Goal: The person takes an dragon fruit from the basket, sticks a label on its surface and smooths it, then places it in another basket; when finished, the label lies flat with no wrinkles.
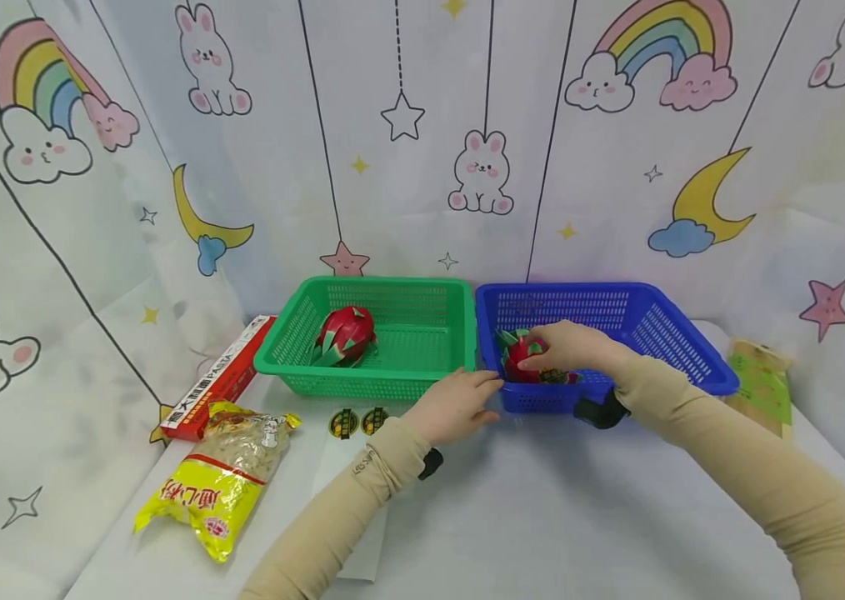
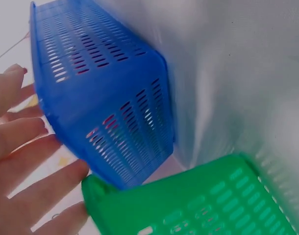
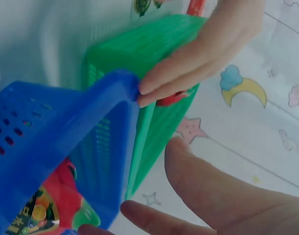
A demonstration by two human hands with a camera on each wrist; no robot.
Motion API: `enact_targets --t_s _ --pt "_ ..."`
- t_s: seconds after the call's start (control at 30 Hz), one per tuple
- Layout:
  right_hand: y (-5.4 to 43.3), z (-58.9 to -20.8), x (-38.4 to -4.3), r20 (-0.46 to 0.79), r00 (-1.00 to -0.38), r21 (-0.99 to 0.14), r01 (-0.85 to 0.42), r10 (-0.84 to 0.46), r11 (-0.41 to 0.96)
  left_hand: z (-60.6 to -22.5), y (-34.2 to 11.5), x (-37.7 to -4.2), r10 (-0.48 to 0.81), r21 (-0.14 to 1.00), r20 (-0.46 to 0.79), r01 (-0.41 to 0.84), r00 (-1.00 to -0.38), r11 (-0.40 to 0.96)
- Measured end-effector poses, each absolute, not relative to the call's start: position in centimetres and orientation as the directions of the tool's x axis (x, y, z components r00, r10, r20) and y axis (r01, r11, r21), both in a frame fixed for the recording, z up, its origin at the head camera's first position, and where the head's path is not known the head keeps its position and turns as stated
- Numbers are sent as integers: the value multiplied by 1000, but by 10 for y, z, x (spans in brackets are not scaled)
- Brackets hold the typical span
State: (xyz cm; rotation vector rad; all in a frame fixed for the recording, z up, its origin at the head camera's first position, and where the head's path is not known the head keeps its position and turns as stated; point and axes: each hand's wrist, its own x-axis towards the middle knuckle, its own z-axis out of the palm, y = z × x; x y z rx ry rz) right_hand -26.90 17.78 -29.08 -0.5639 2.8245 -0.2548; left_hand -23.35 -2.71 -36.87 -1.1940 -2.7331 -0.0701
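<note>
A red dragon fruit [image 1: 518, 357] with green-tipped scales lies at the left end of the blue basket [image 1: 621, 390]. A dark round sticker [image 3: 37, 213] shows on it in the right wrist view. My right hand [image 1: 572, 346] reaches over the front rim to this fruit; its thumb stands apart from the fruit, and whether a fingertip touches it is hard to tell. With fingers spread and fairly straight, my left hand [image 1: 460, 404] rests its fingertips at the blue basket's front left corner, beside the green basket [image 1: 373, 385]. Another dragon fruit [image 1: 347, 333] lies inside the green basket.
Two round stickers [image 1: 358, 422] sit on a pale sheet [image 1: 351, 533] before the green basket. At left lie a yellow bag of pasta [image 1: 220, 479] and a red pasta box [image 1: 220, 379]. A green-and-tan packet [image 1: 760, 385] lies right of the blue basket. A patterned curtain [image 1: 422, 208] hangs behind.
</note>
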Motion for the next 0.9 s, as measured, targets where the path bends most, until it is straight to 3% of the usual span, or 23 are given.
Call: enact_targets --t_s 0.17,0.37,0.9 --pt "174 -293 -258 -182 -903 -255 -339 -389 906 -363 -36 -229 713 16 168 725 -680 688" --pt "169 -295 -245 -126 -914 -236 -349 -385 907 -361 -46 -221 752 -40 148 756 -642 654" --pt "158 -305 -207 -18 -898 -233 -424 -440 875 -363 -70 -201 742 -35 59 741 -668 671"
